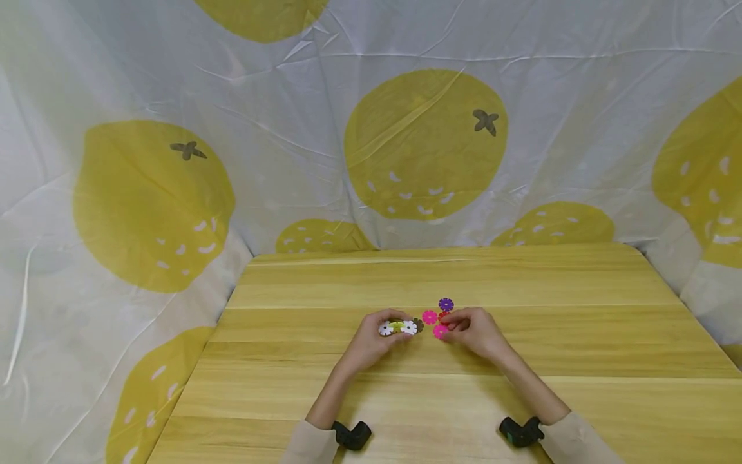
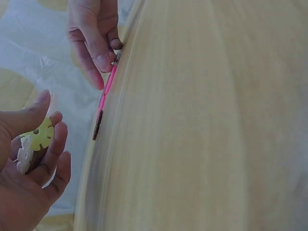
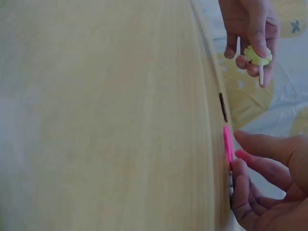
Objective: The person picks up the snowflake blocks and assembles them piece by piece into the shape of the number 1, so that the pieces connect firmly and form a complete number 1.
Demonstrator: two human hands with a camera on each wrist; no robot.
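My left hand pinches a small joined chain of notched plastic discs above the table. Two white discs flank a yellow-green disc in it. Just right of that chain, a brown disc lies flat on the wood. My right hand reaches in low from the right, fingertips over a partly covered red disc and at the edge of a pink disc. Whether those fingers pinch a disc is unclear. Another pink disc and a purple disc lie beside the fingertips.
A wooden table spans the area beneath both hands. Behind it hangs a pale cloth with large yellow fruit prints. Black devices are at both wrists, next to the beige sleeves.
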